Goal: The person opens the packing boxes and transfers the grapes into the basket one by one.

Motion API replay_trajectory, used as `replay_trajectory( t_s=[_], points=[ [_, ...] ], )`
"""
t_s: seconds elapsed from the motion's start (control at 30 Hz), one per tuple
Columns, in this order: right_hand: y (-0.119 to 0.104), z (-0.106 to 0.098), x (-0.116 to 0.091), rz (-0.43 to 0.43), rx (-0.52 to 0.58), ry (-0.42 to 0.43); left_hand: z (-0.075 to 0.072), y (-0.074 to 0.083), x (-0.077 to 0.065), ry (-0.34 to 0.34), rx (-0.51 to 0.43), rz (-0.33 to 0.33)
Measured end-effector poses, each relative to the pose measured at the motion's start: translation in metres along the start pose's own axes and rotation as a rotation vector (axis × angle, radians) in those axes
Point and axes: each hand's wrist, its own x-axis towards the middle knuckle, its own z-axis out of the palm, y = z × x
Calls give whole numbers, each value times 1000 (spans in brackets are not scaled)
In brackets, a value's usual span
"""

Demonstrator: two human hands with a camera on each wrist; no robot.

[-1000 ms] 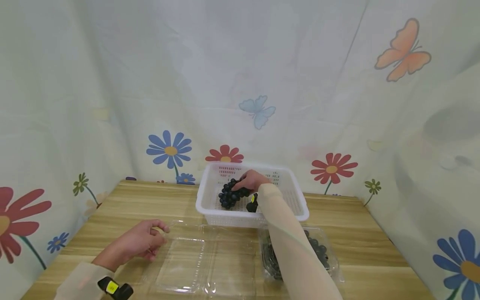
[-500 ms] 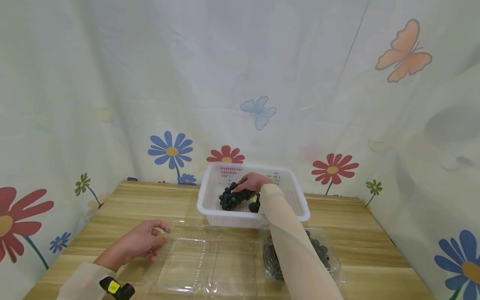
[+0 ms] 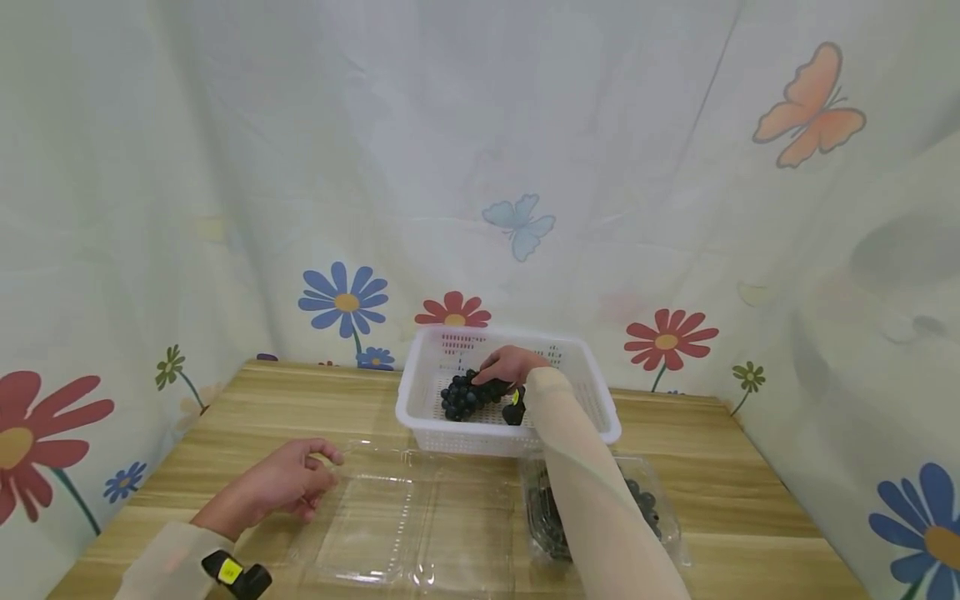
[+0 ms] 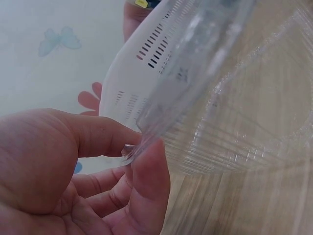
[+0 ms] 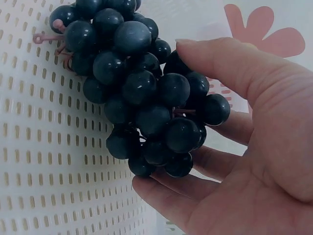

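Observation:
A bunch of dark grapes (image 3: 465, 398) lies in a white perforated basket (image 3: 465, 437) at the back of the table. My right hand (image 3: 513, 364) reaches into the basket and holds that bunch, thumb on one side and fingers curled under the other in the right wrist view. Pinkish stems (image 5: 46, 38) stick out at the bunch's far end. Nearer the front left, a see-through plastic clamshell box (image 3: 408, 525) rests spread wide on the wood. My left hand (image 3: 285, 482) pinches its edge between thumb and index finger, as the left wrist view confirms.
Right of the clamshell stands another clear plastic box (image 3: 546, 517) with dark grapes inside, partly covered by my right sleeve (image 3: 592, 483). A curtain (image 3: 420, 167) printed with flowers and butterflies hangs behind the wooden table (image 3: 720, 483).
My right hand and the grapes shift only very slightly within the basket. The left hand keeps its place at the clamshell's edge.

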Motion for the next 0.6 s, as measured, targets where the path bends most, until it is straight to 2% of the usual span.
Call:
replay_trajectory(
  t_s=[0.3,0.6],
  points=[
    [5,-1,1,10,-2,-9,2,0,0,-2,1,7],
    [0,-8,-14,-26,0,-20,1,0,-1,-4,-3,15]
  ],
)
